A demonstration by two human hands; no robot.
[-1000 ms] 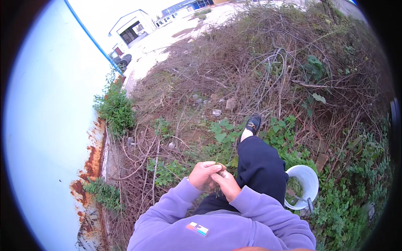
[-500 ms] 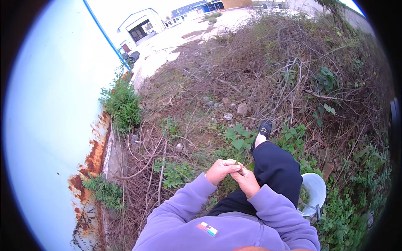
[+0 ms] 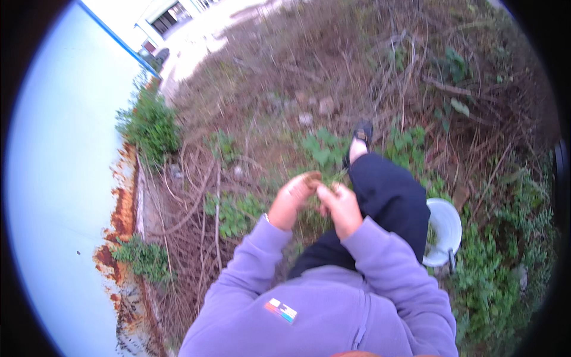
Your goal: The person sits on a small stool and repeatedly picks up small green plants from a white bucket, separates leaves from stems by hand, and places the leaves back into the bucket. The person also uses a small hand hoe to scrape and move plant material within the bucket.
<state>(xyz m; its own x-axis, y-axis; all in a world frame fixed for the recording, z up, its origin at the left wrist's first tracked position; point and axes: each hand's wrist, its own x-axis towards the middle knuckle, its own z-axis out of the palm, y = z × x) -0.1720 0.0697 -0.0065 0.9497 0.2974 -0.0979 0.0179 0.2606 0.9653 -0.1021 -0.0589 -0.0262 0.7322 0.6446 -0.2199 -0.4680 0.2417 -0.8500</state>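
In front of my bent knee, my two hands meet, both smeared by motion. My left hand (image 3: 289, 201) has its fingers curled, with something small and brownish at the fingertips that I cannot make out. My right hand (image 3: 344, 209) is closed in a pinch, thumb up, its fingertips close to the left ones. Thin green stems show by the right fingertips, but whether they are held or lie behind is unclear. Beside my right leg stands a white bucket (image 3: 450, 229) with some green plant matter inside.
A blue-white metal wall (image 3: 59, 178) with a rusted lower edge (image 3: 123, 202) runs along the left. Dry branches (image 3: 196, 208) and brush (image 3: 410, 77) cover the ground. Leafy weeds (image 3: 499, 256) grow at right; stones (image 3: 326, 106) lie ahead of my shoe (image 3: 363, 132).
My view has tipped downward. My hands have risen in the picture and drawn slightly apart, the left turning with its fingers pointing up. The bucket also sits higher in view.
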